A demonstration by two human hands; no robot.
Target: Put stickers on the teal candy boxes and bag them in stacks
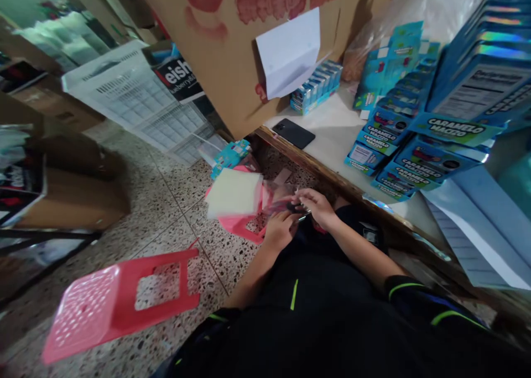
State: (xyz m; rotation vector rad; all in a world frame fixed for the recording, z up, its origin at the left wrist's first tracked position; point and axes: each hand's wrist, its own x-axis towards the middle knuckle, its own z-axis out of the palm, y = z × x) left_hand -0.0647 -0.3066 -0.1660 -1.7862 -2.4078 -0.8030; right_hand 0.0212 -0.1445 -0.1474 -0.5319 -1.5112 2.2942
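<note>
Close to my lap, both hands meet at a piece of clear plastic (276, 199), perhaps a bag; dark and reddish parts show through or behind it. My left hand (281, 230) is closed on its near edge with the fingers curled. On the other side, my right hand (315, 205) pinches it between thumb and fingers. A thin shiny edge shows just under the hands, too small to name. Just left of them, a stack of pale, see-through sheets (235, 193) lies on a pink plastic stool (243, 231).
A table (327, 129) on the right bears a black phone (293, 133), stacked blue candy boxes (440, 162) and papers (473, 234). Ahead stands a large cardboard box (232, 63). A second pink stool (108, 306) lies on the floor at left, near white crates (128, 96).
</note>
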